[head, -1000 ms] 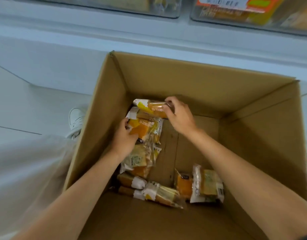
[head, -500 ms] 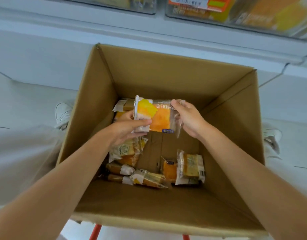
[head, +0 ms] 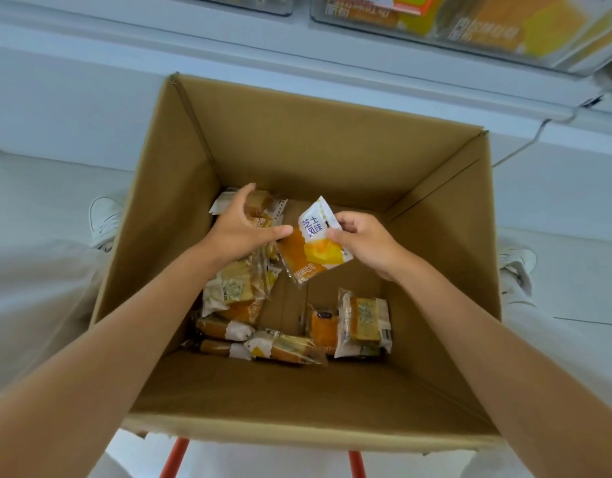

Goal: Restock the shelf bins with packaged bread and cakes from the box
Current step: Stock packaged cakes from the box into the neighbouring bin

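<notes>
Now: cardboard box, open, beneath shelf bins; loose packets on its floor. Orange packet, lately level between both hands, now tilted on end above that floor: one item picked, shelving pending. Right hand: grip pinched on its edge. Left hand: spread over the left pile, grip unclear.

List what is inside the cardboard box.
Wrapped bread and cake packets lie in the box: a pile at left, a pair at right. The right hand pinches one orange packet. What lies under the left hand and the pile is hidden.
</notes>
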`<act>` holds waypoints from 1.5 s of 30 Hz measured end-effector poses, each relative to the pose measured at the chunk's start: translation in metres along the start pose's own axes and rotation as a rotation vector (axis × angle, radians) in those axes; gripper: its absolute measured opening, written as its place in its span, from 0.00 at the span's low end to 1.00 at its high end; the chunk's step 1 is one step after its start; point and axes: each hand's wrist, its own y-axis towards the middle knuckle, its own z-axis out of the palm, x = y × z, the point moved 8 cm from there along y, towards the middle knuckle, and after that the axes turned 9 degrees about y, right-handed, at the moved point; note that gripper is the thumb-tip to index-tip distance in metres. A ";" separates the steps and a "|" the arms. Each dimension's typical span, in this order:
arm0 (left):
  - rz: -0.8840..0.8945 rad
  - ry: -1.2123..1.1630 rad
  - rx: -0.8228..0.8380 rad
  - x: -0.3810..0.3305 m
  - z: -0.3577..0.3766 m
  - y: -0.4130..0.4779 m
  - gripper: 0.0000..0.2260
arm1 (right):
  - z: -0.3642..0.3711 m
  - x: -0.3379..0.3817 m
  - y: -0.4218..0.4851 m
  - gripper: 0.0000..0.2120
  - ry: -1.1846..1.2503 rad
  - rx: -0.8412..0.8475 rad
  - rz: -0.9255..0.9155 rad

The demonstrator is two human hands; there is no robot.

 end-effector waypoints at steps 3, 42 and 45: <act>-0.331 -0.257 0.261 0.047 0.033 -0.011 0.57 | 0.002 -0.030 -0.007 0.13 0.356 0.034 0.164; -0.019 -0.291 -0.221 0.020 -0.016 0.011 0.04 | -0.002 0.026 0.039 0.12 -0.523 0.182 -0.179; 0.038 -0.291 -0.049 -0.013 -0.016 0.001 0.18 | 0.000 0.069 0.016 0.14 -0.559 0.238 -0.191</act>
